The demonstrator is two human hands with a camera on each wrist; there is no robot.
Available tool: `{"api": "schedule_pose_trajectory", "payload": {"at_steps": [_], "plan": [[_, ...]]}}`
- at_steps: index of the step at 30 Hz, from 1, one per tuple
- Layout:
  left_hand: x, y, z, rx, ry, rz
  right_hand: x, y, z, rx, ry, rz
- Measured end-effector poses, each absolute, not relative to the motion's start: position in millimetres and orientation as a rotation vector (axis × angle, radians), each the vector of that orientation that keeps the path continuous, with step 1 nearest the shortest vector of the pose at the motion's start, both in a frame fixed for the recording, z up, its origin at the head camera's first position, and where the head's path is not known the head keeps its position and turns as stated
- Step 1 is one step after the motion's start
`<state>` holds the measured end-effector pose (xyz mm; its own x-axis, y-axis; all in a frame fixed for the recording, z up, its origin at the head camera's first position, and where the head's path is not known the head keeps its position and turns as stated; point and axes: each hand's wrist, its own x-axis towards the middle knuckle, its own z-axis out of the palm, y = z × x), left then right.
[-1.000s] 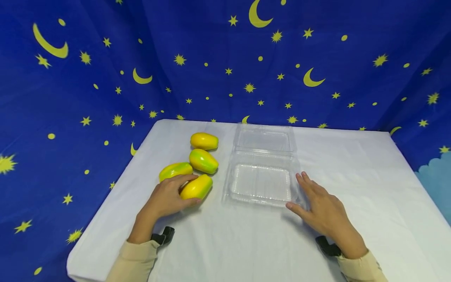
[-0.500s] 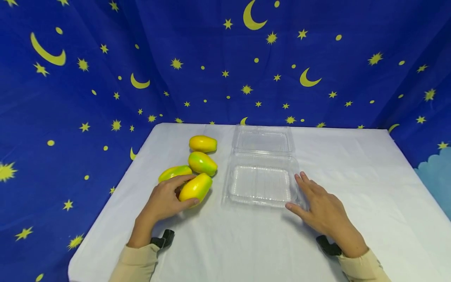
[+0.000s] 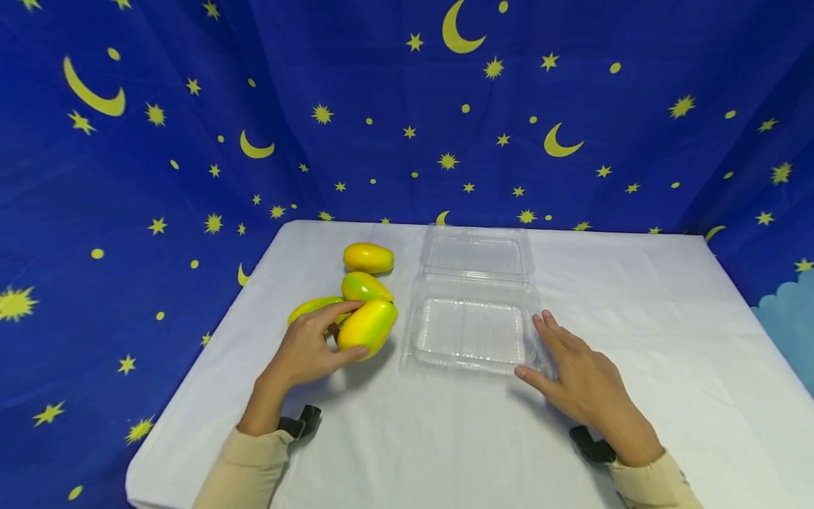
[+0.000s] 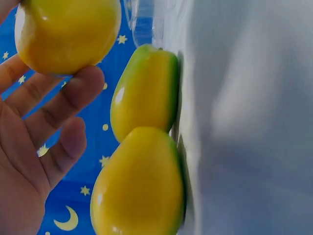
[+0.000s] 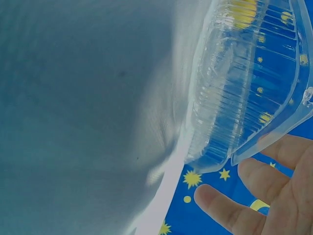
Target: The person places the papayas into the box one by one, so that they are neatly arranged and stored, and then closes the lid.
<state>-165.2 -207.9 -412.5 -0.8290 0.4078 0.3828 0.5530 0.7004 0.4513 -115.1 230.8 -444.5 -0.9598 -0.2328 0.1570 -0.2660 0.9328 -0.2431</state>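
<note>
White cloth: is covering the table, is showing faint creases. Blue curtain: is hanging behind the table and along both sides; is bearing yellow moons, stars and dots. Pale-blue cloud shape: is filling part of the curtain, far right.

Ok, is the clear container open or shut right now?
Open: in the head view, the clear container lies spread, its far half laid back beyond the near half.
</note>
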Motion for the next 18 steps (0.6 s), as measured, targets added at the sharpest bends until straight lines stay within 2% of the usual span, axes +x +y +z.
{"api": "schedule_pose_trajectory", "payload": {"at_steps": [18], "plan": [[-192.3, -159.4, -395.1, -0.929, -2.631, -0.966, -113.9, 231.6, -444.8, 0.351, -2.996, 0.452]]}}
